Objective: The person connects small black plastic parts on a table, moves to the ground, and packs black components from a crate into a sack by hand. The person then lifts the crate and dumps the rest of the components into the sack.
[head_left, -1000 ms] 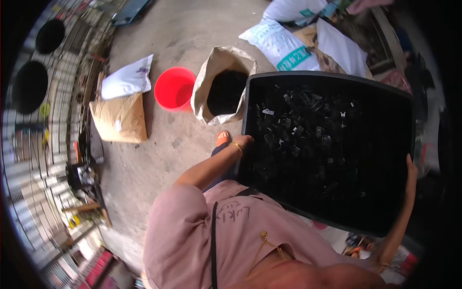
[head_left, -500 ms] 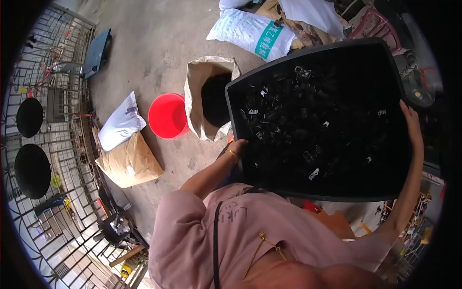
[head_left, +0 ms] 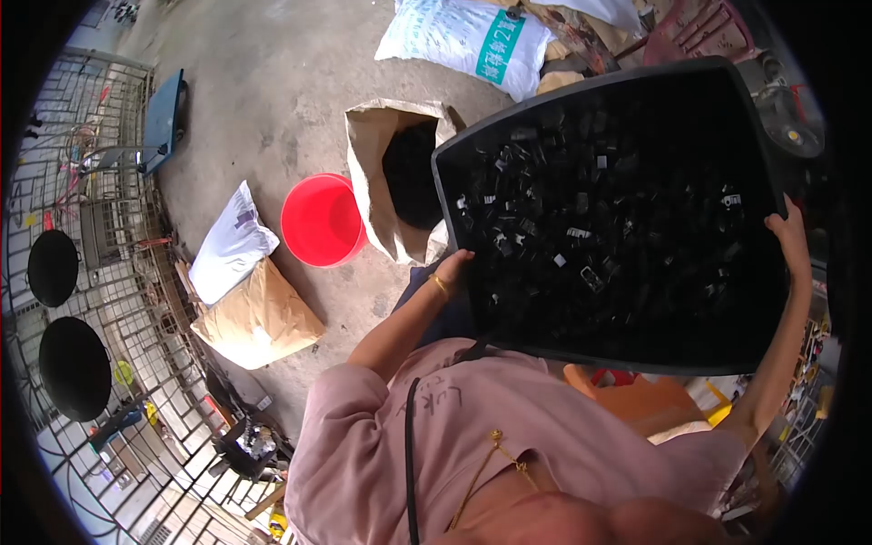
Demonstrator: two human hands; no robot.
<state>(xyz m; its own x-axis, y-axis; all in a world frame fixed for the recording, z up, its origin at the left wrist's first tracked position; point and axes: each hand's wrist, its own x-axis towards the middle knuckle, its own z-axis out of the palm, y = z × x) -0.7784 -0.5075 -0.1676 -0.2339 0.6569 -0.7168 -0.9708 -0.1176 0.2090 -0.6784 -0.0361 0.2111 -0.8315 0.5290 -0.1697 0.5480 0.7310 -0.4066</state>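
Observation:
Both of my hands hold a large black plastic tub (head_left: 618,82) in front of my body. My left hand (head_left: 452,267) is closed on its left rim, thumb over the edge. My right hand (head_left: 790,238) grips the opposite rim, thumb on the inner side and fingers outside, partly hidden. Many small black plastic pieces lie inside, with a few whitish or shiny pieces (head_left: 579,233) among them. Just beyond the tub's left edge stands an open paper sack (head_left: 368,173) with dark contents. The tub covers part of the sack's right side.
A red bucket (head_left: 320,221) stands left of the sack. Further left lie a white bag (head_left: 232,241) and a brown paper bag (head_left: 259,318). A printed white sack (head_left: 445,41) is at the back. Metal racks (head_left: 109,218) line the left side; an orange seat (head_left: 636,400) shows below the tub.
The pieces have shifted and lie differently inside the tub. My right hand has moved slightly down along the rim, its thumb now over the inner edge. The view has shifted a little.

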